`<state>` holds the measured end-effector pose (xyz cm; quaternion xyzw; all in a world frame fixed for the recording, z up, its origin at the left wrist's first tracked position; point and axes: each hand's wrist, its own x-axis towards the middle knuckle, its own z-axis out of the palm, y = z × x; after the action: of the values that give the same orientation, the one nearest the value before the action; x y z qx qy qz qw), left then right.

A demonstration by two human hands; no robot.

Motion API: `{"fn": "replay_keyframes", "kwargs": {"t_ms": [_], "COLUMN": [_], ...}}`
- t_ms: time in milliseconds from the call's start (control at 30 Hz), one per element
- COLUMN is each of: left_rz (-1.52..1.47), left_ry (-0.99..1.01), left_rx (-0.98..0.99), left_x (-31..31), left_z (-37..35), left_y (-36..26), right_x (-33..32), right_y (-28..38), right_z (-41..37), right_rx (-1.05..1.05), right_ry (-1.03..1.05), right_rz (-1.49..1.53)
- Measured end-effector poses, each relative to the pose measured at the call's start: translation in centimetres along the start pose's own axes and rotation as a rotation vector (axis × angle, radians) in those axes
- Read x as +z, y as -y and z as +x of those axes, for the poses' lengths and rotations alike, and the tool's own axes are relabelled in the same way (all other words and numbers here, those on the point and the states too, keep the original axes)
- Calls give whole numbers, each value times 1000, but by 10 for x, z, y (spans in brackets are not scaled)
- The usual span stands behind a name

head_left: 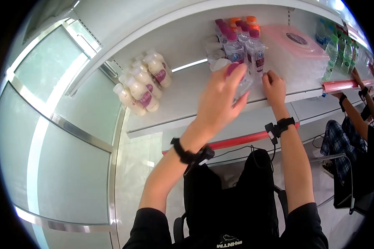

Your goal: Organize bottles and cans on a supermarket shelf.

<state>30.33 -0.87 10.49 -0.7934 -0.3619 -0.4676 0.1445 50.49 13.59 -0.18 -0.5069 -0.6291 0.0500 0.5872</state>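
Observation:
My left hand (221,96) reaches over the front of the shelf, slightly blurred. Its fingers are closed around the upper part of a clear plastic bottle (246,83) with a purple cap; the palm hides much of the bottle. Just behind stand several purple-capped bottles (235,52) with dark printed labels. Left of them are clear cups or jars (215,54) in a row. My right hand (274,88) rests at the shelf's front edge, its fingers curled in with nothing visible in them. It is near the labelled bottles and the pink-lidded box (294,58).
Milky white bottles (143,85) with purple labels stand in a group on the left of the shelf (178,101). Orange-capped bottles (252,20) are at the back. Green-capped bottles (331,56) stand at right, near another person's arm (355,114). Glass panels (70,157) border the left.

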Motion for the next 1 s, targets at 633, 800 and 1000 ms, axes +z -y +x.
{"fn": "replay_keyframes", "kwargs": {"t_ms": [633,800,1000], "left_rz": [379,488,477], "left_ry": [-168,17,-3], "left_rx": [-542,-719,-737], "left_x": [3,19,25], "left_z": [-15,-60,-47], "left_y": [161,184,207], "right_x": [1,1,1], "right_y": [-3,-2,-2], "right_z": [-2,-3,-3], "right_rx": [6,-10,-34], "right_ry": [22,31,34], "right_rz": [-15,1,-12]}}
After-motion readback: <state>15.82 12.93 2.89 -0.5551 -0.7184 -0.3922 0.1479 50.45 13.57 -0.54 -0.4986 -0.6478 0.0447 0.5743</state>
